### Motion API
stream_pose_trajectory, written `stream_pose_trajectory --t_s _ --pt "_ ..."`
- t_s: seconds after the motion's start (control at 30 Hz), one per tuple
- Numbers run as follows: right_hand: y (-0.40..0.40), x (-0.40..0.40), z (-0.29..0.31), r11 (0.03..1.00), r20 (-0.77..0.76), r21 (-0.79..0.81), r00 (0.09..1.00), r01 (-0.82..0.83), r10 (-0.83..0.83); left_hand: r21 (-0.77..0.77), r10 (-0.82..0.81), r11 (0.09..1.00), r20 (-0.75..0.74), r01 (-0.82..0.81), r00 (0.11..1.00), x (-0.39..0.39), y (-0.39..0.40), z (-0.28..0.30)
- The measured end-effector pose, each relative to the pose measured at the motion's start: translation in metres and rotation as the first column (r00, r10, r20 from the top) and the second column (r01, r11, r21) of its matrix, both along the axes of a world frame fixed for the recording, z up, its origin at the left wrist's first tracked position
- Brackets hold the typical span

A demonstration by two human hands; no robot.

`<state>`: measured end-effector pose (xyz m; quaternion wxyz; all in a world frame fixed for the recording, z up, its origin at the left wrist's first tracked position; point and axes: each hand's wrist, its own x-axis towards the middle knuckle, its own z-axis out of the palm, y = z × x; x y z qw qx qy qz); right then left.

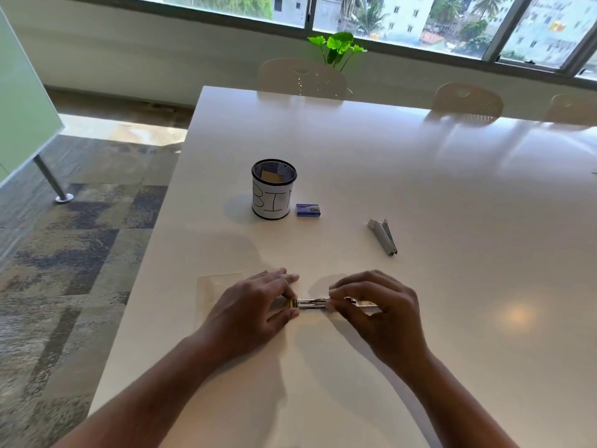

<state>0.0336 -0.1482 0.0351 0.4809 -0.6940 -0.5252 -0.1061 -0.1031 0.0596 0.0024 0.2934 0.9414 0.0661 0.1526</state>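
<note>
A small metal stapler (311, 303) with a yellow end lies low over the white table (420, 189), held between both hands. My left hand (255, 307) pinches its left, yellow end between thumb and fingers. My right hand (376, 305) grips its right part, fingers curled over the top, hiding much of it. A second grey stapler (384, 236) lies on the table farther back to the right. A small blue staple box (308, 210) sits beside a black mesh cup (274, 189) wrapped in white paper with handwritten letters.
A clear plastic sheet (213, 295) lies under my left hand near the table's left edge. Beige chairs (302, 79) stand along the far side, with a green plant (337, 48) behind. Carpeted floor lies to the left.
</note>
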Motion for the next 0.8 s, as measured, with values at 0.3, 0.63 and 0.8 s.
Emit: stream_pose_trajectory --t_s 0.3,0.63,0.8 --pt "0.016 0.01 -0.019 0.959 0.232 -0.254 0.971 0.124 -0.063 -0.017 -0.004 1.0 -0.011 0.004 1.0 0.0 0.001 0.001" --pt "0.016 0.012 -0.014 0.964 -0.015 -0.265 0.999 0.031 -0.037 -0.028 0.009 1.0 -0.019 -0.009 1.0 0.0 0.002 0.001" --pt "0.016 0.012 -0.012 0.957 -0.034 -0.29 0.999 0.024 -0.035 -0.029 0.001 1.0 -0.029 -0.002 1.0 0.0 0.002 0.003"
